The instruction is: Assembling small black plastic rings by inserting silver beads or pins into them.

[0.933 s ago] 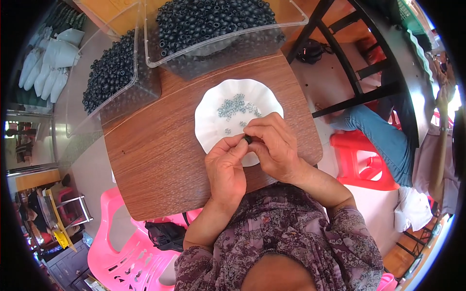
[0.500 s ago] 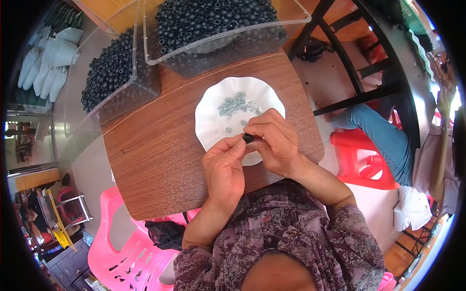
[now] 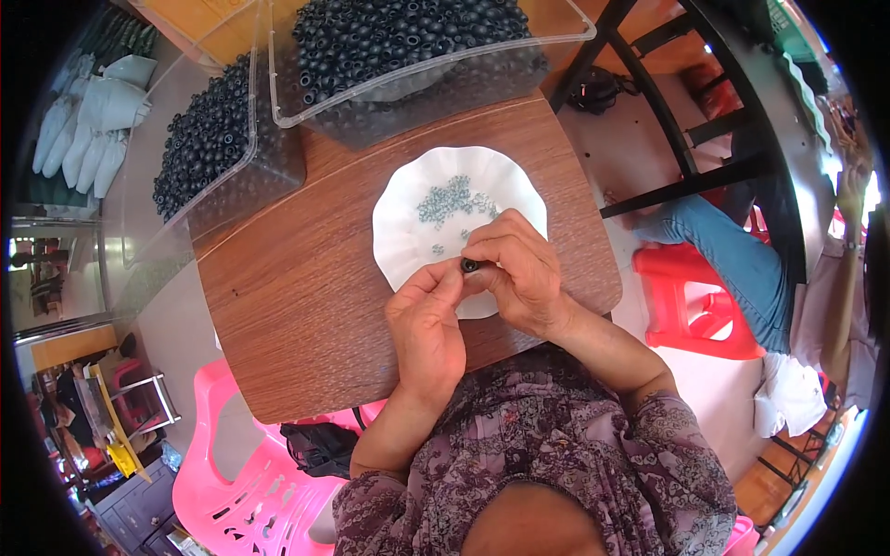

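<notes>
Over the near part of a white scalloped plate, my two hands meet at the fingertips. A small round black piece with a hole is pinched between the thumb and fingers of my right hand. My left hand is closed in a pinch, its fingertips against or right beside the black piece. What those left fingers hold, if anything, is too small to make out. Several tiny pale grey-green clear pieces lie loose on the plate, some partly hidden by my right hand.
The plate rests on a brown wooden table. Behind it a clear bin holds many black pieces, with another such bin left of it. A pink chair stands near left. At right, a person's leg is beside a red stool.
Both hands have shifted very slightly left with the black piece, which remains in my right fingertips. The pieces on the plate look the same.
</notes>
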